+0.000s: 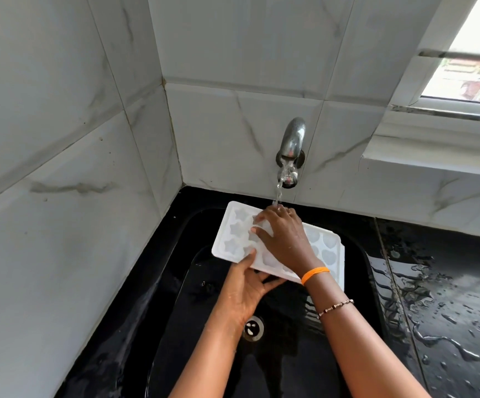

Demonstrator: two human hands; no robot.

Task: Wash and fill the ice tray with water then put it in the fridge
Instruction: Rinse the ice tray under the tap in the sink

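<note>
Lower centre of frame: a metal drain [253,328] sits in the floor of the black sink [359,271]. Above it, the left hand [246,285] grips the near edge of the white ice tray [233,234] from below, thumb on top, fingers curled underneath. The tray is held over the sink, cavities upward. The right hand [281,234] rests on the tray's cavities with fingers spread and slightly bent. At centre, water runs from the wall tap [291,142] onto the right hand. Right of frame: the wet black bench [448,282].
</note>
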